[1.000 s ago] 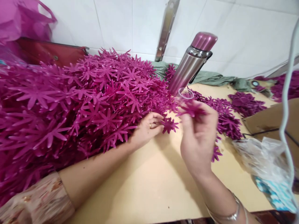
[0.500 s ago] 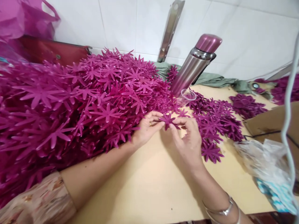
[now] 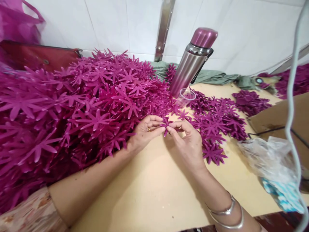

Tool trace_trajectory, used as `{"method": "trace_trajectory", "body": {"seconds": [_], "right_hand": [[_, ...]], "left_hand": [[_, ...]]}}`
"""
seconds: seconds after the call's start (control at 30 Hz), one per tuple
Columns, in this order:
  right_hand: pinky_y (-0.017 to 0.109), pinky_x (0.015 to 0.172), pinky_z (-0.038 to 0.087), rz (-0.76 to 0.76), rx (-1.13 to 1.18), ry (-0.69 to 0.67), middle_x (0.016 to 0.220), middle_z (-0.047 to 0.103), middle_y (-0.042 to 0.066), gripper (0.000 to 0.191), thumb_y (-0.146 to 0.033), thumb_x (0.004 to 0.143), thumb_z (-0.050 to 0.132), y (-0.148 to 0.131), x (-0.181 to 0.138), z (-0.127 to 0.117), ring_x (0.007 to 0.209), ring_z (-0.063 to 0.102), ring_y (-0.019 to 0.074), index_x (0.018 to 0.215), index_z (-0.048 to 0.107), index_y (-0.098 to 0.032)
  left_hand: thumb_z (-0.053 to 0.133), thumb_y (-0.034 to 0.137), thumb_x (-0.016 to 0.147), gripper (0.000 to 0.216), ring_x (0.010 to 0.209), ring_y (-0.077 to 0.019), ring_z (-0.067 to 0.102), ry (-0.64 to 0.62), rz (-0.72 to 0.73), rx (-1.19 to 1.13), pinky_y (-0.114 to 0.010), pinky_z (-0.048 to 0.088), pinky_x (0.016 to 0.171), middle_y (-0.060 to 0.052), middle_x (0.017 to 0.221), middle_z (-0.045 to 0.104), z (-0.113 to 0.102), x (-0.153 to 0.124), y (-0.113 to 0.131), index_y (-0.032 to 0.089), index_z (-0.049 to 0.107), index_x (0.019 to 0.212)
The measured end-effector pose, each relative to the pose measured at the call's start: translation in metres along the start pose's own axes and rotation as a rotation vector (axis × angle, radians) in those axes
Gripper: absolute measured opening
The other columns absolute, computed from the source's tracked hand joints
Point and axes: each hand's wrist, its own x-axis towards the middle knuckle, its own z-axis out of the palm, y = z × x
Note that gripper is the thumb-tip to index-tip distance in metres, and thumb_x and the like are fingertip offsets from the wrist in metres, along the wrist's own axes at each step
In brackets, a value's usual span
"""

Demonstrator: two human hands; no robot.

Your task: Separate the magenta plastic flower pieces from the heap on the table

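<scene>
My left hand (image 3: 145, 132) and my right hand (image 3: 188, 143) meet over the tan table (image 3: 154, 196), fingertips pinched together on one small magenta flower piece (image 3: 166, 124). The piece is mostly hidden between the fingers. A huge heap of the same magenta star-shaped flowers (image 3: 72, 106) rises to the left, touching my left wrist. A flatter spread of flowers (image 3: 217, 124) lies just right of my right hand. A ring shows on my left hand, bangles on my right wrist.
A steel flask with a magenta cap (image 3: 190, 62) leans behind a clear plastic cup (image 3: 186, 96). A cardboard box (image 3: 280, 119) and crumpled plastic bags (image 3: 272, 161) sit at the right. A red bag (image 3: 38, 58) is at the back left. A pale cable (image 3: 289, 106) hangs at the right.
My right hand came down from in front of the cup, where it held a blurred flower, and joined my left hand on the single flower. The left hand stayed put.
</scene>
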Motion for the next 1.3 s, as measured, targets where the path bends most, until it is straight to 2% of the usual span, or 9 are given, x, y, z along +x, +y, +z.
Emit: {"method": "trace_trajectory", "body": {"seconds": [0.13, 0.37, 0.57, 0.77, 0.9, 1.03, 1.1, 1.17, 1.3], "right_hand": [[0.033, 0.079, 0.047, -0.020, -0.022, -0.016, 0.080, 0.069, 0.000, 0.016, -0.024, 0.094, 0.065, -0.001, -0.001, 0.000, 0.079, 0.064, 0.0181, 0.079, 0.070, -0.022], [0.031, 0.075, 0.044, 0.002, -0.042, -0.039, 0.078, 0.065, 0.000, 0.017, -0.026, 0.096, 0.061, 0.002, -0.001, 0.002, 0.073, 0.060, 0.0164, 0.081, 0.065, -0.021], [0.029, 0.069, 0.042, 0.097, 0.113, -0.044, 0.074, 0.060, -0.002, 0.017, -0.029, 0.095, 0.062, -0.002, 0.002, 0.000, 0.069, 0.055, 0.0150, 0.080, 0.061, -0.020], [0.027, 0.072, 0.042, 0.178, 0.375, 0.167, 0.079, 0.056, -0.004, 0.018, -0.037, 0.093, 0.066, 0.014, 0.007, -0.001, 0.073, 0.052, 0.0126, 0.086, 0.060, -0.022], [0.025, 0.069, 0.043, 0.289, 0.649, 0.322, 0.085, 0.061, -0.004, 0.021, -0.034, 0.082, 0.077, 0.022, 0.013, -0.003, 0.071, 0.054, 0.0108, 0.094, 0.064, -0.023], [0.025, 0.065, 0.043, 0.384, 0.795, 0.325, 0.077, 0.059, -0.005, 0.020, -0.035, 0.082, 0.077, 0.014, 0.014, -0.004, 0.064, 0.051, 0.0106, 0.090, 0.064, -0.023], [0.028, 0.068, 0.046, 0.357, 0.731, 0.286, 0.078, 0.059, -0.003, 0.021, -0.042, 0.089, 0.070, 0.009, 0.012, -0.003, 0.067, 0.053, 0.0122, 0.087, 0.063, -0.022], [0.030, 0.073, 0.046, 0.277, 0.498, 0.217, 0.078, 0.059, -0.002, 0.026, -0.044, 0.091, 0.068, 0.005, 0.009, -0.001, 0.071, 0.054, 0.0138, 0.079, 0.061, -0.021], [0.031, 0.077, 0.046, 0.089, 0.064, 0.105, 0.084, 0.061, -0.001, 0.019, -0.028, 0.083, 0.077, 0.004, 0.004, 0.000, 0.079, 0.057, 0.0163, 0.081, 0.060, -0.022]], "left_hand": [[0.085, 0.015, 0.069, 0.036, 0.081, -0.0114, 0.068, -0.008, -0.008, 0.014, -0.024, 0.050, 0.079, 0.000, 0.088, 0.074, -0.001, 0.000, 0.001, 0.016, 0.064, 0.099], [0.082, 0.023, 0.074, 0.027, 0.070, -0.0105, 0.061, -0.023, 0.012, 0.054, -0.024, 0.046, 0.070, 0.001, 0.076, 0.069, -0.001, 0.002, 0.001, 0.016, 0.066, 0.095], [0.081, 0.021, 0.071, 0.025, 0.068, -0.0098, 0.059, 0.027, 0.018, 0.047, -0.024, 0.044, 0.067, 0.001, 0.078, 0.070, 0.000, 0.003, 0.000, 0.016, 0.069, 0.092], [0.078, 0.019, 0.072, 0.025, 0.072, -0.0112, 0.062, 0.078, 0.000, 0.019, -0.025, 0.046, 0.071, 0.001, 0.079, 0.070, 0.002, 0.000, 0.003, 0.017, 0.067, 0.095], [0.077, 0.018, 0.073, 0.026, 0.070, -0.0101, 0.060, 0.134, -0.022, 0.012, -0.024, 0.045, 0.070, 0.002, 0.078, 0.068, 0.003, -0.001, 0.003, 0.017, 0.065, 0.097], [0.077, 0.017, 0.073, 0.028, 0.068, -0.0100, 0.059, 0.143, -0.022, 0.026, -0.023, 0.044, 0.068, 0.002, 0.077, 0.066, 0.002, 0.001, 0.002, 0.017, 0.064, 0.098], [0.077, 0.016, 0.073, 0.028, 0.071, -0.0104, 0.060, 0.142, -0.015, 0.047, -0.024, 0.045, 0.070, 0.002, 0.079, 0.067, 0.001, 0.003, 0.001, 0.017, 0.063, 0.098], [0.076, 0.016, 0.074, 0.026, 0.072, -0.0108, 0.061, 0.136, -0.011, 0.064, -0.024, 0.046, 0.071, 0.001, 0.081, 0.068, 0.001, 0.004, 0.000, 0.017, 0.063, 0.096], [0.076, 0.016, 0.075, 0.022, 0.073, -0.0111, 0.062, 0.123, 0.013, 0.074, -0.025, 0.047, 0.072, 0.001, 0.082, 0.069, 0.000, 0.004, -0.001, 0.018, 0.062, 0.092]]}}
